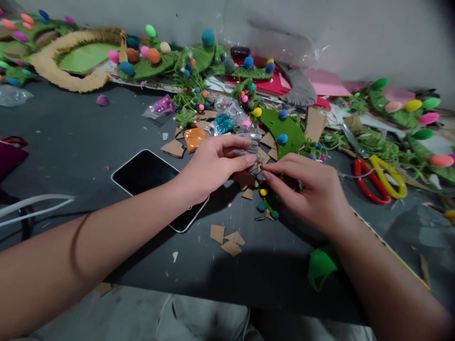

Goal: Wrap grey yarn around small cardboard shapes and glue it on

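Between the thumb and fingers of my left hand (216,163) is a small piece wrapped in grey yarn (253,158), held above the dark table. Close beside its right edge, the thumb and index finger of my right hand (307,187) are pinched together. They appear to hold the end of the grey yarn, though it is mostly hidden at the fingertips. A pale strand (346,176) shows to the right of that hand. Beneath and around both hands lie brown cardboard scraps (232,244) and a green felt piece with coloured balls (282,130).
A phone (145,170) lies under my left forearm. Red-and-yellow scissors (380,180) rest at the right, near tangled green yarn (384,149). Small bags with orange (195,138) and teal (223,123) contents sit behind my hands. A tan wrapped ring (50,61) and green wrapped shapes line the wall.
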`<action>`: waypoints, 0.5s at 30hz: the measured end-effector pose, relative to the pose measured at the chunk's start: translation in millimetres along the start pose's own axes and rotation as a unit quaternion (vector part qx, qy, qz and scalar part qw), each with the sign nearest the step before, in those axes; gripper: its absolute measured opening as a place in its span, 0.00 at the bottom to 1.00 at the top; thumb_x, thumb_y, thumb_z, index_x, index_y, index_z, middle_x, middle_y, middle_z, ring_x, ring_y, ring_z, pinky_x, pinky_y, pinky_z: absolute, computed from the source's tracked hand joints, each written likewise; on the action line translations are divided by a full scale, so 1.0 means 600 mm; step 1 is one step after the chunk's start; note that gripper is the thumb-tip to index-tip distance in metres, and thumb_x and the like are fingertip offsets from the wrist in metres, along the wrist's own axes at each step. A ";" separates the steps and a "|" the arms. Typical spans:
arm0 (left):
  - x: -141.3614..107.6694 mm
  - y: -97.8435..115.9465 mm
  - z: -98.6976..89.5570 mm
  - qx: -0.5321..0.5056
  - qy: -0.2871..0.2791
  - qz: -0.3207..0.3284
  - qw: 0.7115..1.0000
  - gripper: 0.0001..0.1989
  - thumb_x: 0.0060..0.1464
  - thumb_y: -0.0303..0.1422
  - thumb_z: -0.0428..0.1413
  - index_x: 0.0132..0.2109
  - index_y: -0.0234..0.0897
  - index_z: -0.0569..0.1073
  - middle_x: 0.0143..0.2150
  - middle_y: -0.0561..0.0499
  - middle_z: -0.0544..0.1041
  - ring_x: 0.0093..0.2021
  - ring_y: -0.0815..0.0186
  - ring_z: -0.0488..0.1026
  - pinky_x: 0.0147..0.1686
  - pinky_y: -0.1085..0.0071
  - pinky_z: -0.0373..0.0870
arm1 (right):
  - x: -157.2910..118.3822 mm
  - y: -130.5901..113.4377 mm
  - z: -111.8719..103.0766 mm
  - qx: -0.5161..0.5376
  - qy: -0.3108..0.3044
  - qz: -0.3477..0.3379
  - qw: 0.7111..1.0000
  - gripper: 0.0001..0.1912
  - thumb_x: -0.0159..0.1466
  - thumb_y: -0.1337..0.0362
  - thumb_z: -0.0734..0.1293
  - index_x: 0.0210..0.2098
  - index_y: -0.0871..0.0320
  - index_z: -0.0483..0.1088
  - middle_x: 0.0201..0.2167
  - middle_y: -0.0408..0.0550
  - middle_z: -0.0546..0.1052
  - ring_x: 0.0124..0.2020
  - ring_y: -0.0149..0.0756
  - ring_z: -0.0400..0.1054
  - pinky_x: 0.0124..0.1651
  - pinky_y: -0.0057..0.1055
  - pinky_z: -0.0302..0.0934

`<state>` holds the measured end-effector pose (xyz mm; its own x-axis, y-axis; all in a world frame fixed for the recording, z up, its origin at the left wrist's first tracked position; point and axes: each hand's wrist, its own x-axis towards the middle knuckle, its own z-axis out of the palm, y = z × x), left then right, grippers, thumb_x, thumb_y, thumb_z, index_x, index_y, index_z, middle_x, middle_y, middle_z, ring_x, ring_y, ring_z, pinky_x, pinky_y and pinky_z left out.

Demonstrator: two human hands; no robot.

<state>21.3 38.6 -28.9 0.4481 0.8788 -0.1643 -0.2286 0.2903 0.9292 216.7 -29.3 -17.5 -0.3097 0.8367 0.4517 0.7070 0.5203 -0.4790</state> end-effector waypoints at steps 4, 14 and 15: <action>-0.002 0.001 0.003 0.020 0.012 -0.001 1.000 0.14 0.50 0.26 0.67 0.45 0.33 0.77 0.34 0.50 0.81 0.32 0.65 0.79 0.35 0.66 0.79 | -0.001 -0.007 0.001 -0.026 -0.017 -0.016 0.999 0.08 0.69 0.68 0.66 0.45 0.56 0.76 0.37 0.50 0.80 0.37 0.37 0.74 0.38 0.34 0.66; -0.016 0.012 0.010 0.222 -0.017 0.077 0.972 0.10 0.52 0.27 0.65 0.43 0.31 0.79 0.37 0.47 0.83 0.32 0.66 0.79 0.32 0.70 0.75 | -0.001 -0.015 -0.010 -0.119 -0.055 -0.055 0.990 0.05 0.69 0.66 0.66 0.42 0.58 0.74 0.36 0.50 0.78 0.37 0.40 0.72 0.37 0.36 0.63; -0.017 0.012 0.010 0.228 -0.024 0.082 0.970 0.09 0.52 0.27 0.64 0.43 0.31 0.79 0.38 0.47 0.83 0.33 0.65 0.79 0.33 0.70 0.75 | -0.001 -0.015 -0.011 -0.123 -0.056 -0.058 0.989 0.05 0.69 0.66 0.65 0.42 0.58 0.74 0.36 0.50 0.78 0.37 0.40 0.72 0.37 0.36 0.62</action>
<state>20.5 29.5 -18.7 0.4810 0.8767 0.0041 0.1007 -0.0599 0.9931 214.4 -35.6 -8.4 -0.4564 0.7946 0.4003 0.7919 0.5679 -0.2244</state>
